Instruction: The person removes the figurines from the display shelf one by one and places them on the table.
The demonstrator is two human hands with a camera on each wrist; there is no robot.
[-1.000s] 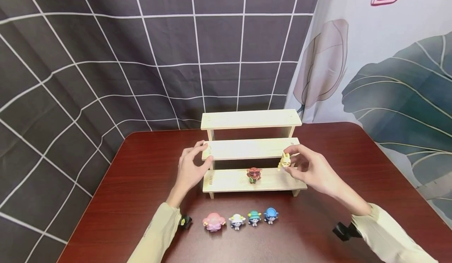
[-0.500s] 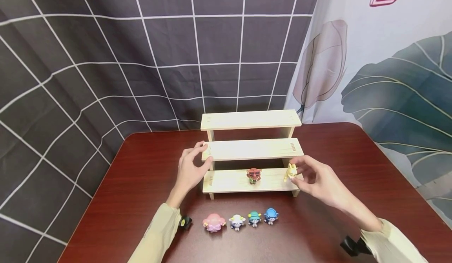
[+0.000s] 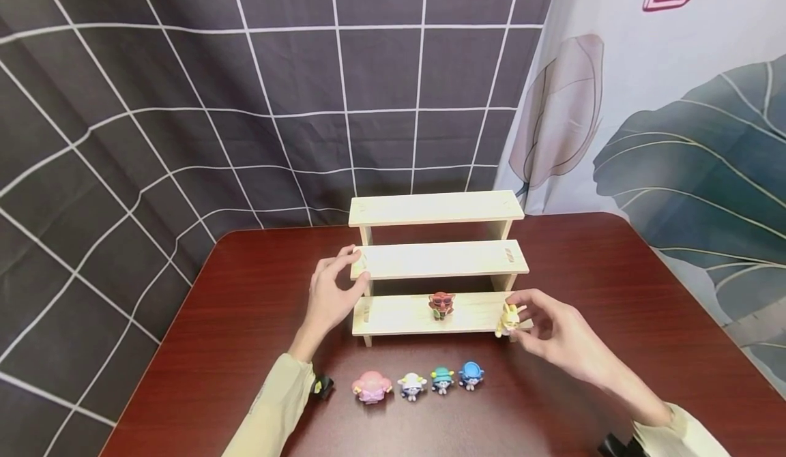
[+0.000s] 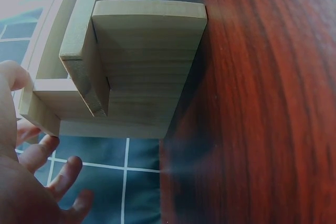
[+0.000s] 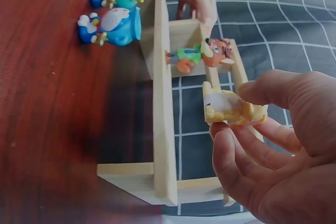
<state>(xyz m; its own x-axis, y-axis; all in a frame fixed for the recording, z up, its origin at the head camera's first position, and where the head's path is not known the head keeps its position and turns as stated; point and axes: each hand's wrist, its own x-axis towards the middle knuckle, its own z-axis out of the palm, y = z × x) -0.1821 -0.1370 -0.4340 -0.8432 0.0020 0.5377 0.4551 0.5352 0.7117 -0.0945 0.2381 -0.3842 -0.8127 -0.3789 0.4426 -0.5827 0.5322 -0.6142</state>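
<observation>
A three-tier pale wooden display stand (image 3: pixel 436 260) stands on the table. At its left end, my left hand (image 3: pixel 328 293) holds the middle shelf's edge between thumb and fingers. Between thumb and fingertips, my right hand (image 3: pixel 565 334) pinches a small yellow figurine (image 3: pixel 508 320) with upright ears. It overlaps the right end of the lowest shelf in the head view; the right wrist view shows it above that shelf. A fox-like figurine (image 5: pixel 215 53) with a reddish head and green top stands mid-way along the same shelf.
In front of the stand, a row of small figurines lines the dark red table (image 3: pixel 258 259): pink (image 3: pixel 371 387), white (image 3: pixel 412 386), green (image 3: pixel 442 380) and blue (image 3: pixel 471 375). A dark gridded curtain (image 3: pixel 387 68) hangs behind.
My right hand has carried the yellow figurine to the right, then down towards the front edge of the lowest shelf. The left hand has stayed on the middle shelf.
</observation>
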